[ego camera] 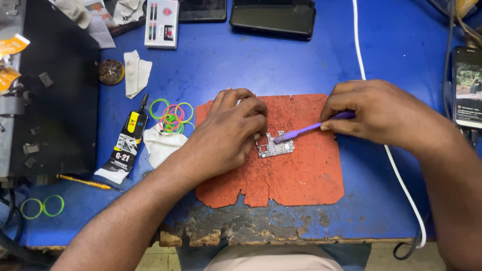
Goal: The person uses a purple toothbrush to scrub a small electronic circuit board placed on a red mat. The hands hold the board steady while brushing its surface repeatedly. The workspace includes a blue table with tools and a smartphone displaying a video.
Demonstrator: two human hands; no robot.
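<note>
On the worn orange rubber mat (pixel 301 175) of the blue desk (pixel 251 65), the left hand (pixel 228 135) pressed its fingers together on the edge of a small silver circuit board (pixel 275 147), holding it flat. The right hand (pixel 381 115) was closed on a thin purple brush (pixel 311 128), whose tip touched the board just beside the left fingertips. Judging from this, the brushing was in progress; how much remained I could not tell. Left of the left hand lay coloured rubber rings (pixel 173 117) and a black glue tube (pixel 126 143).

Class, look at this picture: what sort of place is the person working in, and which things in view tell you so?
Probably a phone repair bench. A bare circuit board lies on a worn red mat, the right hand brushes it with a purple brush, and a glue tube and dark phones lie around.
</note>
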